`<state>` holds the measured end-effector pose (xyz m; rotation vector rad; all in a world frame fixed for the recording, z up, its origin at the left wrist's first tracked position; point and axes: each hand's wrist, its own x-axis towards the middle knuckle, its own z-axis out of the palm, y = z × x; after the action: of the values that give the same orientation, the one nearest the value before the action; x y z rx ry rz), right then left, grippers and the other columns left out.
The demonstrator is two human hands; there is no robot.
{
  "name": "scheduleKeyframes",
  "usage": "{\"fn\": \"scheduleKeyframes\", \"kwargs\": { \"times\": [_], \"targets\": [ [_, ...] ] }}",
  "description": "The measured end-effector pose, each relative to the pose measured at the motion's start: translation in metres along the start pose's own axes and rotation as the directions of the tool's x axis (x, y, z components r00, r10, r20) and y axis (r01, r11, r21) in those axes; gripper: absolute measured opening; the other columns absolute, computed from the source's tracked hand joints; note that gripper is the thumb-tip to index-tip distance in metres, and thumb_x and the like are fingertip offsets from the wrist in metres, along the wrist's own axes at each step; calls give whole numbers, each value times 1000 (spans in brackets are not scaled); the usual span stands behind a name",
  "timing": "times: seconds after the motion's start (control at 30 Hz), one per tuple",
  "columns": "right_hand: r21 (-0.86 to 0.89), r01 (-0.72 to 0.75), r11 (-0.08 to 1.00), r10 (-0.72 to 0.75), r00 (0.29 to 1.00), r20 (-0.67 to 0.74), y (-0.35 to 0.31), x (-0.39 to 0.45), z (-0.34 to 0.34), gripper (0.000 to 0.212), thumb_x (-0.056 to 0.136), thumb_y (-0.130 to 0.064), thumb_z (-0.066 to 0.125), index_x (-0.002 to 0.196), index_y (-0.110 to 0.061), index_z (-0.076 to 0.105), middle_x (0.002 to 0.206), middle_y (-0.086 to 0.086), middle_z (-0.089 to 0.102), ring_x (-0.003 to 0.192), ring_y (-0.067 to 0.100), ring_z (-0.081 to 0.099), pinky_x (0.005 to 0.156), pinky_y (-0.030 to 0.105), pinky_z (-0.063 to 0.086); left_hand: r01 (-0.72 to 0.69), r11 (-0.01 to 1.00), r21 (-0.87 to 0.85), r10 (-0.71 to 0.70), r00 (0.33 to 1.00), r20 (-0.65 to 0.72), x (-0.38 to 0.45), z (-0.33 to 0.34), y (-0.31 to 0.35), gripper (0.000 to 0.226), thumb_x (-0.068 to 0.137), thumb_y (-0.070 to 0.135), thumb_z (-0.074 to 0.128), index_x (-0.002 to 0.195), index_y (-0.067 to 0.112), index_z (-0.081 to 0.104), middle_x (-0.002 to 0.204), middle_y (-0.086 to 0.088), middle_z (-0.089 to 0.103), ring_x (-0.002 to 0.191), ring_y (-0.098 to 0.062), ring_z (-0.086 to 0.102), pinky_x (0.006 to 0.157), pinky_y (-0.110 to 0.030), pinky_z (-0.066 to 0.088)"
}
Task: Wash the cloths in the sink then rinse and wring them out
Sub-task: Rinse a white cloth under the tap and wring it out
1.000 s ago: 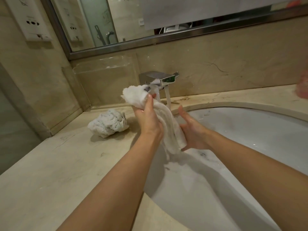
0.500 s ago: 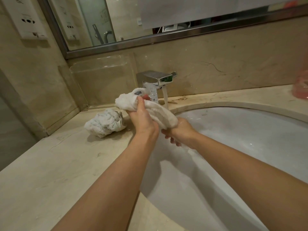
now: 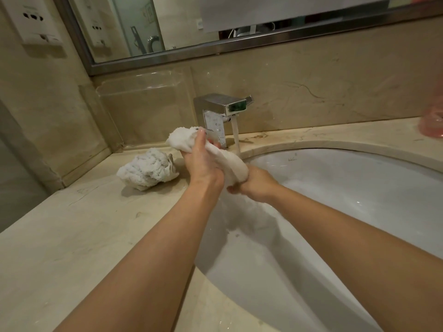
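We count two white cloths. Our left hand [image 3: 202, 161] and right hand [image 3: 254, 185] both grip one twisted cloth [image 3: 230, 161] above the sink [image 3: 359, 188]; the other balled cloth [image 3: 148, 171] lies on the tabletop [image 3: 72, 236] beside one running tap [image 3: 223, 109].

Open sink basin [image 3: 359, 200] from 3 to 6 o'clock of the hands. Faucet [image 3: 221, 111] obstructs at 12 o'clock; wrung cloth [image 3: 148, 172] on countertop [image 3: 72, 248] at 9 o'clock.
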<state>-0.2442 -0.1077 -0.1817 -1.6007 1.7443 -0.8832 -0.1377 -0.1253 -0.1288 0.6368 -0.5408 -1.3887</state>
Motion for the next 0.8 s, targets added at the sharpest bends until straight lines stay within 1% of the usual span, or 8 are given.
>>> {"fn": "scheduleKeyframes", "kwargs": {
  "times": [0.07,0.2,0.3,0.4,0.5,0.6,0.73,0.8],
  "targets": [
    [148,26,989,-47,990,136,1,-6,-4,63,67,-22,87,123,-23,57,111,-1,67,105,20,63,79,31,54,20,1000,-3,-20,999,39,-7,3,2,46,89,31,65,124,2,58,90,-7,64,78,-16,63,78,-28,53],
    [429,142,892,-162,987,10,-7,-7,-16,55,69,-6,84,115,-12,56,102,-2,67,93,9,64,72,11,51,53,999,-2,-52,988,146,-15,10,3,48,97,45,43,92,3,64,85,-9,68,86,-18,64,87,-29,50],
    [359,130,924,-156,987,43,-21,-5,-20,43,73,0,75,114,-7,65,103,8,71,97,20,67,85,28,56,51,985,166,-83,979,188,-24,14,1,63,99,53,31,126,1,55,124,-17,60,118,-24,57,106,-36,42],
    [171,17,985,-20,1000,15,-23,-7,-22,27,71,-11,69,98,-7,69,93,11,70,88,25,66,72,36,54,51,942,331,-89,991,100,-23,13,-2,63,95,58,36,135,11,51,125,-11,60,113,-21,58,99,-36,47],
    [217,-21,976,55,987,-152,-21,-13,-27,16,71,-10,65,87,-8,65,81,6,62,74,19,56,59,27,41,1,868,496,53,994,-95,-16,4,-2,43,87,42,50,119,15,62,110,-9,69,99,-25,65,94,-44,52],
    [447,100,889,29,962,-272,-28,-18,-36,10,74,-3,61,73,-13,61,72,2,56,69,16,50,59,27,39,-94,750,654,155,987,-35,-18,3,0,29,84,40,51,97,18,66,93,-6,72,88,-25,68,87,-45,54],
    [636,144,758,153,909,-387,-39,-19,-49,23,50,-18,56,72,-9,58,69,7,52,66,19,47,60,29,35,-157,558,815,150,985,88,-27,5,-3,59,92,62,35,81,15,70,62,-5,71,73,-22,70,79,-37,53],
    [621,156,768,159,893,-422,-38,-18,-52,10,54,-15,57,62,-11,52,63,5,48,64,21,45,57,29,33,-108,494,863,110,992,62,-25,4,-4,66,93,65,30,80,13,70,57,-5,69,71,-22,68,79,-36,51]
  ]
}}
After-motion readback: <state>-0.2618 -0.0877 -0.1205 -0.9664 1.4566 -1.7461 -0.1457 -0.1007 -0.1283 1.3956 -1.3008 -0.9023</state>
